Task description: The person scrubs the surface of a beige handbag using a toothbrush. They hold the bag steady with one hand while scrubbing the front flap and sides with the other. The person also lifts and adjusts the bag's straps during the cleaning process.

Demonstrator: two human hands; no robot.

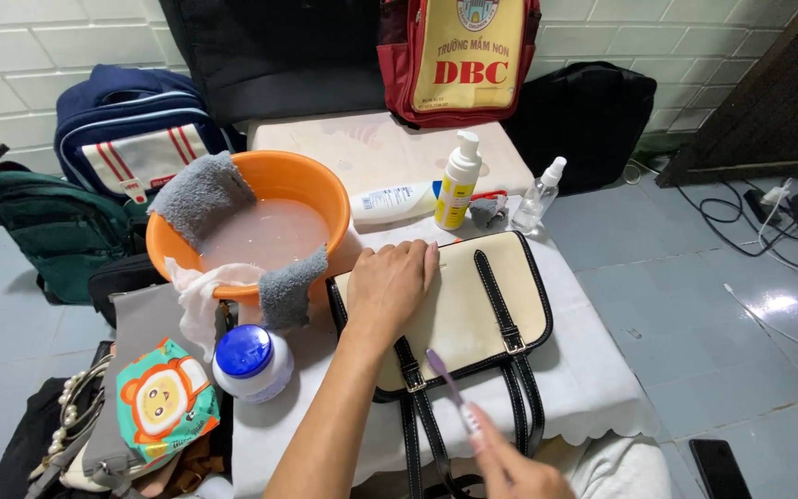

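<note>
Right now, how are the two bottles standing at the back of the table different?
The pump bottle is white with a yellow label; the spray bottle is clear. The pump bottle is taller and wider; the spray bottle is small and slim. The pump bottle stands straight, while the spray bottle leans a little. Both have white tops.

The left hand (388, 286) lies flat, palm down, fingers together and pointing up and right; its bare forearm runs down to the lower edge; the right hand (514, 471) sits low at the bottom edge, fingers curled in a pinch, thumb uppermost.
</note>
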